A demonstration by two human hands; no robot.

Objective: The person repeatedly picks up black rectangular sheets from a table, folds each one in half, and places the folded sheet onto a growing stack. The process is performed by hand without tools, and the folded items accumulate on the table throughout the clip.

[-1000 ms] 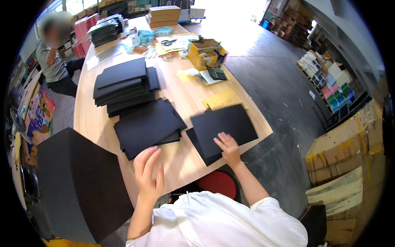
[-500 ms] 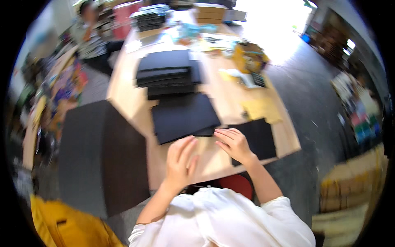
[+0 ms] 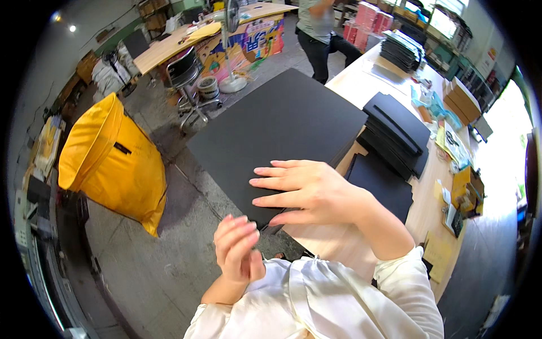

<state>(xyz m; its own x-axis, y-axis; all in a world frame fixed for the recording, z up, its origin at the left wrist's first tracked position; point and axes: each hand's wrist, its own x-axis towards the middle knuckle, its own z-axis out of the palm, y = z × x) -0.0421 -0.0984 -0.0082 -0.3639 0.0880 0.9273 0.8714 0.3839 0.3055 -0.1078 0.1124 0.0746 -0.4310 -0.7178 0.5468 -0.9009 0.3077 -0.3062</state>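
Observation:
A large stack of black sheets (image 3: 282, 118) lies at the table's left side and juts past its edge. My right hand (image 3: 316, 192) is spread flat over the stack's near part, palm down, fingers apart; I cannot tell whether it touches the top sheet. Just below the near corner is my left hand (image 3: 238, 251), its fingers loosely bent with the thumb apart, and nothing shows in it. To the right, partly behind my right forearm, lie smaller black sheets (image 3: 378, 186). Beyond them rises a pile of cut black pieces (image 3: 398, 127).
A yellow sack (image 3: 116, 164) stands on the floor at left. Behind are an office chair (image 3: 183, 76), a fan (image 3: 231, 45) and a person (image 3: 316, 34) by the table. A calculator (image 3: 453, 220) and yellow paper (image 3: 437, 251) lie along the table's right side.
My view has turned left, bringing the large stack to the middle. My right hand has moved from beside the smaller sheets to over the large stack; my left hand has come to its near corner.

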